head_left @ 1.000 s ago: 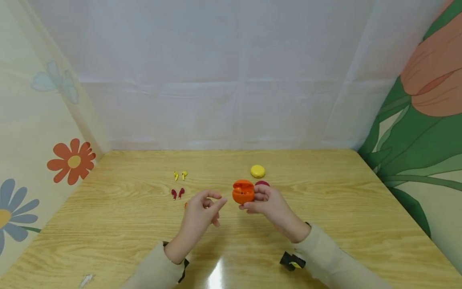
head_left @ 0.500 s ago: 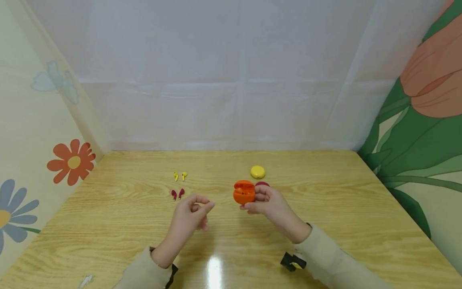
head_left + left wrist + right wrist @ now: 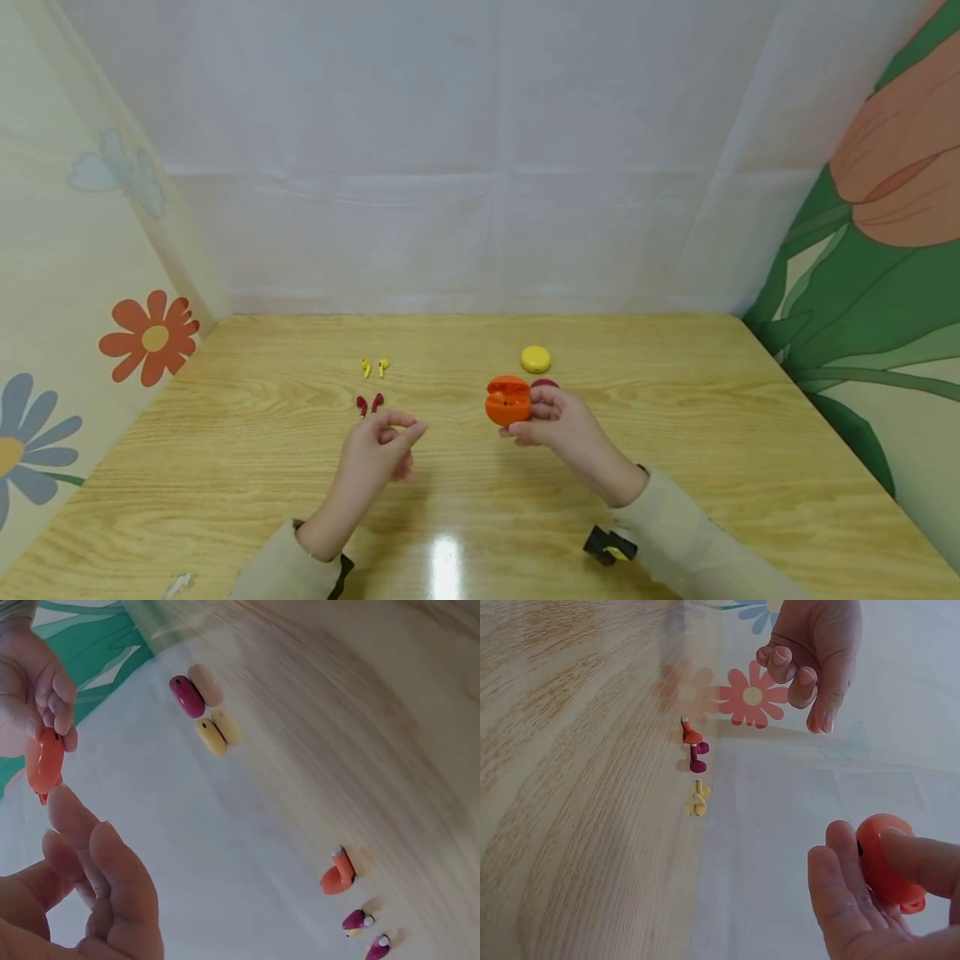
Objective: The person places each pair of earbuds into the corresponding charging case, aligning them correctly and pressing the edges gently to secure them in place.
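My right hand [image 3: 566, 429] holds an orange earbud case [image 3: 508, 402] above the table, lid raised, its inside facing me. Whether an earbud sits in it is too small to tell. My left hand [image 3: 372, 454] hovers to the left, apart from the case, fingers loosely bent; nothing shows between thumb and fingertips. Below it on the table lies an orange earbud [image 3: 339, 873], seen in both wrist views but covered by the hand in the head view. Just beyond that hand lie two dark-red earbuds [image 3: 377, 402].
Two yellow earbuds [image 3: 383, 367] lie farther back on the left. A closed yellow case [image 3: 536, 359] stands at the back right. Partly behind my right hand is a dark-red case [image 3: 187, 696]. The wooden table [image 3: 675, 375] ends at a white backdrop.
My left hand has drawn left and slightly down, away from the orange case, and now covers the spot where a bit of orange showed. My right hand with the case has hardly moved.
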`<state>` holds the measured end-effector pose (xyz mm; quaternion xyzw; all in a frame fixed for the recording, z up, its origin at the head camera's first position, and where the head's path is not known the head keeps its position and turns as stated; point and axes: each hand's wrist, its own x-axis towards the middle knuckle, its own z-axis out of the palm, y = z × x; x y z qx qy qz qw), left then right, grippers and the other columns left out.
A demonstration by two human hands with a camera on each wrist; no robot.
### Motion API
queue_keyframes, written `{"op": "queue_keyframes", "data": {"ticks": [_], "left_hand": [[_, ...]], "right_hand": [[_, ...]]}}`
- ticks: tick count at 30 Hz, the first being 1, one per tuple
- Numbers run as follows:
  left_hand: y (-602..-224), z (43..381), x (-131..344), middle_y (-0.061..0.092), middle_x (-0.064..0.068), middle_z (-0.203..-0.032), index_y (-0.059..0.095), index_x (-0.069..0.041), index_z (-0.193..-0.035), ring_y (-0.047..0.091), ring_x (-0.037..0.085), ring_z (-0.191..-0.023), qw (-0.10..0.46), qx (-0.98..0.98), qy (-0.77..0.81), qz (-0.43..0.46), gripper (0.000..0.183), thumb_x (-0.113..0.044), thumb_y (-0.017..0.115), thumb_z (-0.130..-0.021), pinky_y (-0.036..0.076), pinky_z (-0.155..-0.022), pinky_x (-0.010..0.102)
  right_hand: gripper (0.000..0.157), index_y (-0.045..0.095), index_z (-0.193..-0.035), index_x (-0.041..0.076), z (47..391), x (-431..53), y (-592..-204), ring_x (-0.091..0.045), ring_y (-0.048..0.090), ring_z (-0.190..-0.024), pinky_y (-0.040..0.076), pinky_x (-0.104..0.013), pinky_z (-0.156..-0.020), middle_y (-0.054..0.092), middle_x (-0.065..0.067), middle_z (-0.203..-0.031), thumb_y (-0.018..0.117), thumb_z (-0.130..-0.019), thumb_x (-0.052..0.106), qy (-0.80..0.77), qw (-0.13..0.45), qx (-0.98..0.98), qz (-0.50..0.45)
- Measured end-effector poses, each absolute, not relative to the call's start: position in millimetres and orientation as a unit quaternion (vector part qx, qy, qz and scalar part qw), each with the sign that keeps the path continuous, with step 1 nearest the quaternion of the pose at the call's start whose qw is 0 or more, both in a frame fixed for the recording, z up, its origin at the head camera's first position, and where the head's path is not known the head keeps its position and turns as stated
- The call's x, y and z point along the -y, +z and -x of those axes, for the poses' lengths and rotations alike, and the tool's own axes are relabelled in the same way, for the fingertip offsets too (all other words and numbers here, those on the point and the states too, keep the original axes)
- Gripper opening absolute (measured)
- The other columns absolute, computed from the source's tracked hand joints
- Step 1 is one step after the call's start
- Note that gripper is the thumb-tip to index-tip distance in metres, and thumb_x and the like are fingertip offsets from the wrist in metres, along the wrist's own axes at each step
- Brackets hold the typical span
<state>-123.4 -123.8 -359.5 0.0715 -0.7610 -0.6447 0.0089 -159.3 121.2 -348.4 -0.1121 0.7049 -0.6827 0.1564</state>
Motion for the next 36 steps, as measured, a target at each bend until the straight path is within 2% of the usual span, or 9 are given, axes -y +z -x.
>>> {"op": "queue_keyframes", "data": {"ticks": [15, 22, 29, 36], "left_hand": [[-363, 123, 142, 0.051, 0.004, -0.055, 0.062, 0.006, -0.095, 0.049, 0.012, -0.044, -0.003, 0.766, -0.634, -0.103, 0.012, -0.005, 0.066, -0.092, 0.054, -0.049, 0.032], [-365, 126, 150, 0.054, 0.004, -0.056, 0.063, 0.004, -0.097, 0.057, 0.018, -0.044, -0.016, 0.790, -0.603, -0.112, 0.014, -0.010, 0.066, -0.093, 0.050, -0.046, 0.028], [-371, 130, 158, 0.055, 0.006, -0.058, 0.061, 0.001, -0.092, 0.056, 0.017, -0.041, -0.029, 0.806, -0.580, -0.113, 0.015, -0.012, 0.066, -0.093, 0.042, -0.042, 0.023], [-376, 132, 164, 0.055, 0.007, -0.058, 0.061, -0.001, -0.091, 0.055, 0.017, -0.041, -0.045, 0.825, -0.551, -0.115, 0.015, -0.014, 0.066, -0.094, 0.043, -0.043, 0.024]], "right_hand": [[0.035, 0.047, -0.119, -0.013, 160, -123, -349, -0.023, 0.069, -0.093, 0.055, -0.035, -0.081, 0.064, -0.023, -0.115, 0.064, -0.090, -0.001, -0.683, 0.157, -0.704, 0.117], [0.034, 0.048, -0.118, -0.013, 160, -122, -350, -0.024, 0.069, -0.094, 0.055, -0.034, -0.080, 0.064, -0.023, -0.116, 0.064, -0.090, -0.001, -0.681, 0.156, -0.706, 0.118], [0.034, 0.048, -0.118, -0.013, 160, -121, -349, -0.025, 0.069, -0.093, 0.055, -0.035, -0.080, 0.064, -0.023, -0.115, 0.064, -0.090, -0.002, -0.680, 0.154, -0.707, 0.115], [0.036, 0.048, -0.120, -0.014, 160, -120, -348, -0.026, 0.069, -0.094, 0.055, -0.036, -0.081, 0.064, -0.024, -0.116, 0.064, -0.090, -0.002, -0.680, 0.157, -0.709, 0.105]]}}
